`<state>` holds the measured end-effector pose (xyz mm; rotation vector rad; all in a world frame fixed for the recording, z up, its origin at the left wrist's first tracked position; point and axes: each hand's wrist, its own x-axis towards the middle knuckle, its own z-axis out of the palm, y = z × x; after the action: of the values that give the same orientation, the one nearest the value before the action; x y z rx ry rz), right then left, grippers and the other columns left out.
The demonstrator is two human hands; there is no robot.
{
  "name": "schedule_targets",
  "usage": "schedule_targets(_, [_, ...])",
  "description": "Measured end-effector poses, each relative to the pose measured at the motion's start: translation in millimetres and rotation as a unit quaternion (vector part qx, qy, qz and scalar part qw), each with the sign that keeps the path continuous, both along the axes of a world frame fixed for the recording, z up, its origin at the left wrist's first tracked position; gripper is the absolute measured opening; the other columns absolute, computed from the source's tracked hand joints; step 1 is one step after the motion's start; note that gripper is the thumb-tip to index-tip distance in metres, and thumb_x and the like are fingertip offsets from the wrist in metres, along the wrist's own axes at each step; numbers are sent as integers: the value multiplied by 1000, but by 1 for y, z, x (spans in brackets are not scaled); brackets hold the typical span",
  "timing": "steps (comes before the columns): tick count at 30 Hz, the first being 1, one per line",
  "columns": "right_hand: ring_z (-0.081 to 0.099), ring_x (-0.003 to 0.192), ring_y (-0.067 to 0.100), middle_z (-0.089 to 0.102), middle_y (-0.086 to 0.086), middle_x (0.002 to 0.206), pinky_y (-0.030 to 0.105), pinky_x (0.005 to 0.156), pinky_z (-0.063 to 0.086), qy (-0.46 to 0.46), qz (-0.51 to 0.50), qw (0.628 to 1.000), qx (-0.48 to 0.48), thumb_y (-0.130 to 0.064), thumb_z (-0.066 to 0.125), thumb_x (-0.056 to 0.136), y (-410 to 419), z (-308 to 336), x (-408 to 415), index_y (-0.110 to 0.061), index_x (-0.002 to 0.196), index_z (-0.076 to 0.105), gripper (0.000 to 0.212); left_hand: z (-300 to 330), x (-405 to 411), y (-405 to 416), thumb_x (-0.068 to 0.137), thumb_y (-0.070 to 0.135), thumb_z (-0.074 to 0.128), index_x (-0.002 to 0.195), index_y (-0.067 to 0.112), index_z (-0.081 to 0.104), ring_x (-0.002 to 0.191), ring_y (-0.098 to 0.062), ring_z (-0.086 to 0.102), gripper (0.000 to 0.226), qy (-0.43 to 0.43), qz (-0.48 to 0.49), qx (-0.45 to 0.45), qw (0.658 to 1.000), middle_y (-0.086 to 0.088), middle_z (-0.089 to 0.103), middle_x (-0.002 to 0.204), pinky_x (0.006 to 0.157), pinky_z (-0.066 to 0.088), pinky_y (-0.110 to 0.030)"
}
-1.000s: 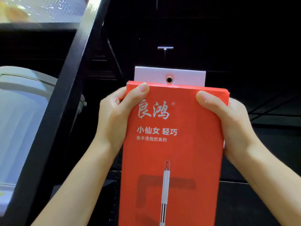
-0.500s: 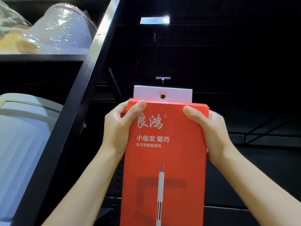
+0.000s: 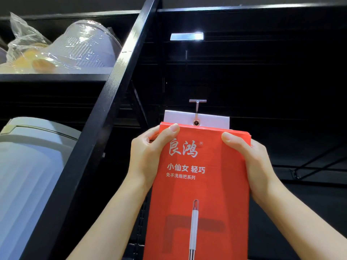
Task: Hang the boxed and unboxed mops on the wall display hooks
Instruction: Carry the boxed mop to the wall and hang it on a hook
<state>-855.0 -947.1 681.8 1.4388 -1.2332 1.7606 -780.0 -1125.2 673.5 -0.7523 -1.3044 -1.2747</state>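
Both hands clamp the upper corners of the red mop box [image 3: 201, 184], the left hand [image 3: 148, 158] at its left corner, the right hand [image 3: 251, 164] at its right, thumbs on the printed front. The box's white hang tab [image 3: 212, 120] stands just under the metal wall hook [image 3: 197, 106], whose tip meets the tab's eyelet. Left, beyond a black shelf post [image 3: 105, 117], sit a grey bin [image 3: 28, 175] and plastic-wrapped goods [image 3: 71, 47].

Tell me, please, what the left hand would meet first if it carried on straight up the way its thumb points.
Probably the white hang tab atop the red mop box the left hand grips, then the metal hook; depth is unclear, so it might pass in front.
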Motion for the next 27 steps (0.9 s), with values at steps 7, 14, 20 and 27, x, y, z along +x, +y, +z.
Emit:
schedule_targets(7, [71,81,33,73,20,95,50,81,55,-13,-15,1000,16,-39,68,69,-1,7,-2,-1,97,69,47,3,-2,-3,64,46,70,78,13,74,67,-24,72,36,-4,-24,3,1000,-15,75,80,62,59,-32])
schedule_targets(14, [72,77,29,75,17,92,45,78,56,-33,-19,999,28,-41,69,67,-3,4,-11,-4,95,71,47,0,-12,-5,62,46,70,85,5,74,67,-24,72,47,-20,-49,9,999,-16,75,82,59,58,-29])
schedule_targets(20, [71,72,26,74,18,90,42,74,57,-57,-17,998,21,-41,70,66,-8,3,-25,-1,93,70,49,0,-28,-10,77,38,70,80,9,76,69,-27,72,30,-53,-38,22,998,-16,75,81,64,60,-35])
schedule_targets(27, [71,71,24,75,15,89,36,69,58,-78,-22,996,26,-42,70,66,-14,3,-48,-1,94,71,50,1,-55,-15,80,36,70,83,6,76,71,-28,72,31,-77,-33,39,996,-16,75,82,71,58,-40])
